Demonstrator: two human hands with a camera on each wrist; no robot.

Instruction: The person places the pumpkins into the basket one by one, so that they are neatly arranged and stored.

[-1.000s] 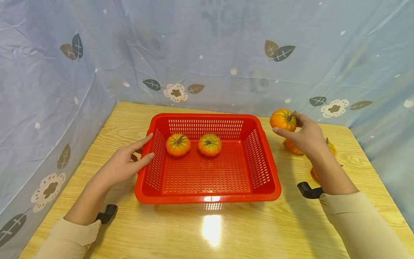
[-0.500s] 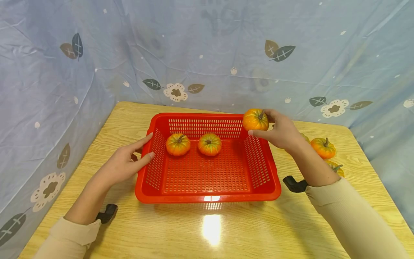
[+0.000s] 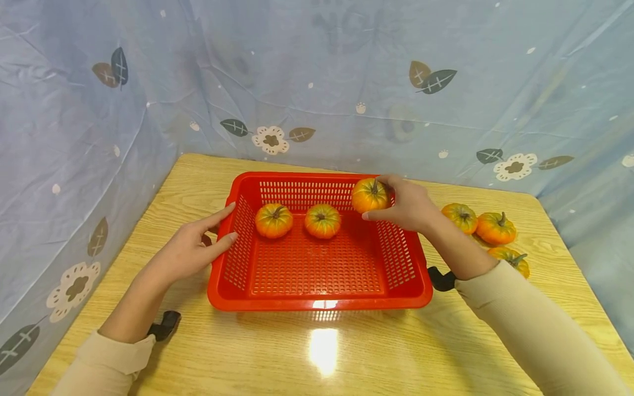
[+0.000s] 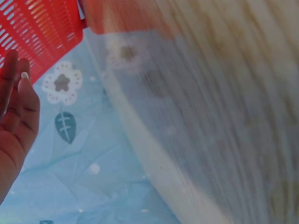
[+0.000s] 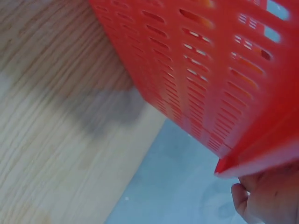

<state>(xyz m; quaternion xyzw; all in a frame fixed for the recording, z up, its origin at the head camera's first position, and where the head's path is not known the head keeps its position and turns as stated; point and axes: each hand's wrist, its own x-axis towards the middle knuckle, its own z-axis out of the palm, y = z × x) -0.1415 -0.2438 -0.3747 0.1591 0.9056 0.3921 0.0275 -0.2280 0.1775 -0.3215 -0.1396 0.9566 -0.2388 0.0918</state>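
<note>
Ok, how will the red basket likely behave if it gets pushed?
The red basket probably flexes a little, given its thin, slotted walls. It should slide more readily than tip, being broad and low on a smooth-looking table. The pumpkins on its floor may roll, being rounded.

Beige long sleeves, wide left cuff, black bent pieces near both wrists

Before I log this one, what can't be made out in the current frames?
Head: some fingers of the right hand, behind the held pumpkin.
Head: part of the nearest table pumpkin, covered by the right sleeve.
Right wrist: the held pumpkin's outline, screened by the red basket.
Left wrist: part of the left hand, cut off by the left edge.
</note>
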